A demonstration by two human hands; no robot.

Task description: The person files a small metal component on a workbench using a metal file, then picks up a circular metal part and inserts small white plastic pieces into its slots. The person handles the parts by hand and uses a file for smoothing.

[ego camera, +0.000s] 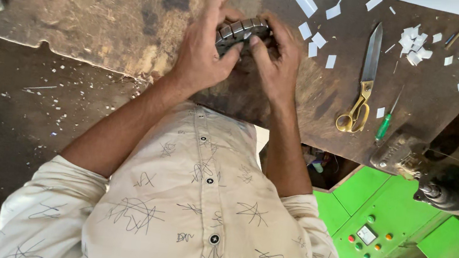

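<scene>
Both my hands are closed around a small curved row of shiny metal segments [243, 27] above a worn, dark wooden bench [110, 9]. My left hand [201, 52] grips it from the left, index finger stretched up past it. My right hand [277, 62] holds the right side, thumb pressing on the segments. Fingers hide most of the metal piece. My forearms reach up from my patterned cream shirt [190, 212], which fills the lower part of the view.
Scissors with gold handles [365, 81] and a green-handled screwdriver [385, 123] lie to the right on the bench, among white paper scraps [416, 44]. A green machine panel with coloured buttons [368, 233] and a dark motor-like part [451, 188] sit at the lower right.
</scene>
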